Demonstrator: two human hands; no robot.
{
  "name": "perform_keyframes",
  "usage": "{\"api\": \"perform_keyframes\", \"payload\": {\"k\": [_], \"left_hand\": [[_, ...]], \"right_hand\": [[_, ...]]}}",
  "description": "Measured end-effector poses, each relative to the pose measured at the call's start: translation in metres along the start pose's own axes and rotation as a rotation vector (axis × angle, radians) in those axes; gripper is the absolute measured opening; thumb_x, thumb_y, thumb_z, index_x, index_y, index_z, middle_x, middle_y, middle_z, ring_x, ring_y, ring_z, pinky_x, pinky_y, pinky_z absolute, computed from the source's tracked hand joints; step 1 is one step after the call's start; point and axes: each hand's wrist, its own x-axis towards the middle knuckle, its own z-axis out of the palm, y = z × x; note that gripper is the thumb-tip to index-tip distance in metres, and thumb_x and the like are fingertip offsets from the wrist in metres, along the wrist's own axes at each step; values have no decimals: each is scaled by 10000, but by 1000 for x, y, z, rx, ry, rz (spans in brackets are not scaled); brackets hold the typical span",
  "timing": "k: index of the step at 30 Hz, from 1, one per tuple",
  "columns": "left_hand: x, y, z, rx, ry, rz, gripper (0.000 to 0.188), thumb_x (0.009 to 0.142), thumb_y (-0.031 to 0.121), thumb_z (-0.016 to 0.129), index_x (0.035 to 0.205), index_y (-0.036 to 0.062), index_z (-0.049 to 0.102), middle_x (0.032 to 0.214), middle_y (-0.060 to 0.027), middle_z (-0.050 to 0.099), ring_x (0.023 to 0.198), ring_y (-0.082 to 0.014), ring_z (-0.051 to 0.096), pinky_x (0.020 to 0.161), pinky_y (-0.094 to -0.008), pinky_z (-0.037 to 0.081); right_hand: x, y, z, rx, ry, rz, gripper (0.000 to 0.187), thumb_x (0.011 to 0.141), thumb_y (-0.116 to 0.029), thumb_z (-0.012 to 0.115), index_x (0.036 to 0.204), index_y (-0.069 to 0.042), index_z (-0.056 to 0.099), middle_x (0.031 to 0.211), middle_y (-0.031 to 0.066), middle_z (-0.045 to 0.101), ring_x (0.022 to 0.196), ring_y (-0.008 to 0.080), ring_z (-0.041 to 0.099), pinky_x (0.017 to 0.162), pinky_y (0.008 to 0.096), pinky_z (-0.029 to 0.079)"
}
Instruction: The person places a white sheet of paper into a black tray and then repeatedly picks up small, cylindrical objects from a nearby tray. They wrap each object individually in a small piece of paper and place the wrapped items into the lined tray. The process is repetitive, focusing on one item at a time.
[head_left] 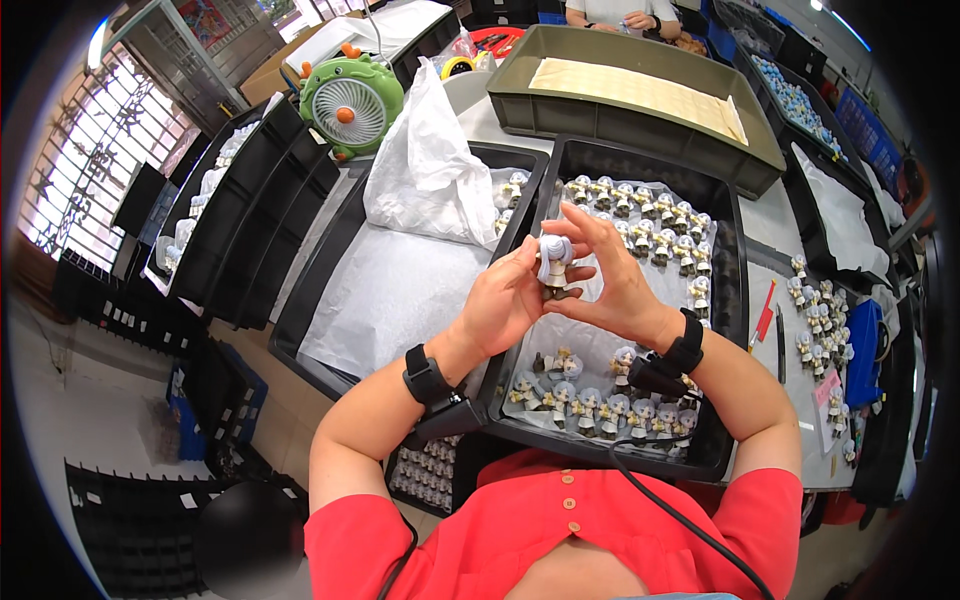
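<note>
Between my two hands I hold a small figurine [555, 262] with pale lilac hair and a white and gold outfit. My left hand [505, 298] is closed around its left side. The thumb and fingers of my right hand [615, 275] curve round its other side and base. Below is a black tray [735, 270] lined with white paper, holding rows of similar figurines [590, 405] along its near and far ends. To its left stands a second black tray [300, 330], with a white paper sheet [370, 300] over its bottom and a few figurines near its far right corner.
A crumpled white sheet [425, 170] lies over the left tray's far end. Behind stand a green fan [350, 105] and a large olive bin [620, 125]. Loose figurines [822, 320], a red-handled tool [765, 312] and a blue box [866, 350] are on the right. Someone sits across the table.
</note>
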Motion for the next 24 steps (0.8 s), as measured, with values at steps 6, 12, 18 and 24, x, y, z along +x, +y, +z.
{"api": "perform_keyframes", "payload": {"k": [6,12,18,24], "left_hand": [[0,1,-2,-51,-29,-28,461,1008,363,249,1313,44,384,1231,-120,508,1109,-276,532,886,-396,468],[1,1,-4,-37,-15,12,433,1010,349,258,1278,44,411,1200,-133,527,1097,-291,543,901,-405,467],[2,0,-11,-76,-35,-73,472,1005,396,244,1267,44,418,1162,-132,548,1069,-271,569,870,-386,494],[2,-2,-12,-32,20,-90,513,996,421,255,1282,21,401,1185,-135,542,1092,-268,561,873,-404,496]], "right_hand": [[1,2,-1,-35,-11,-40,938,594,-21,803,1386,-118,311,1299,103,435,1111,237,495,839,294,532],[1,3,-1,-94,0,-45,849,580,-79,827,1319,-95,410,1339,96,400,1182,240,420,894,340,488],[0,4,-4,-107,-16,57,721,602,-212,829,1236,-90,508,1304,84,471,1225,283,408,1017,390,346],[0,9,-9,-141,-47,46,714,615,-255,823,1239,-91,518,1285,88,483,1216,268,422,1023,386,338]]}}
